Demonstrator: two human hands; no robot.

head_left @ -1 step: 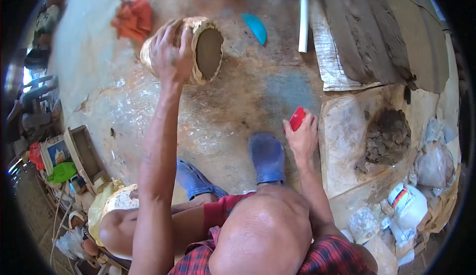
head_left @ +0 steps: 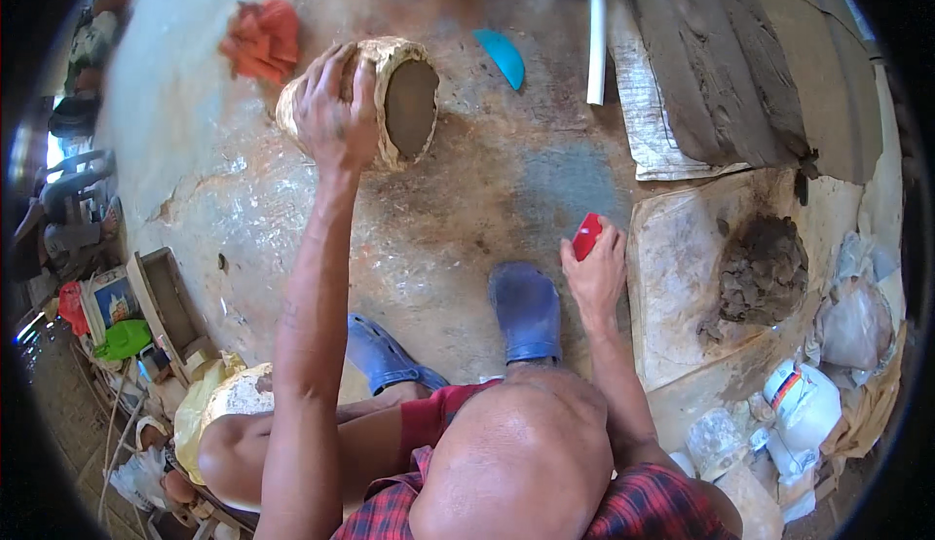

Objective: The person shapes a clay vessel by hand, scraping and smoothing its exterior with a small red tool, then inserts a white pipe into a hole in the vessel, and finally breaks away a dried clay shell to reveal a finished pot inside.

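Observation:
A cream, rough-walled plaster mould point(head_left: 397, 53) lies on its side on the floor ahead, its round end facing right and showing smooth grey-brown clay. My left hand point(head_left: 336, 111) grips it from above, fingers curved over the top; the hand hides part of its wall. Lower down on the right, my right hand point(head_left: 598, 267) pinches a small, flat red piece point(head_left: 586, 237), possibly a scraper, between thumb and fingers. Beyond the mould's right side rests a teal half-moon scraper point(head_left: 502, 59). A crumpled orange cloth point(head_left: 261, 40) sits at the mould's far left.
Grey clay slabs point(head_left: 721, 63) lie at the far right by a white pipe point(head_left: 596, 43). Closer in, a board point(head_left: 672, 277) bears a heap of clay scraps point(head_left: 765, 267). Plastic bags and a white tub point(head_left: 806, 409) stand lower right; a wooden box point(head_left: 166, 297) is at left.
My right hand has shifted very slightly to the right with the red piece. The left hand stays on the mould.

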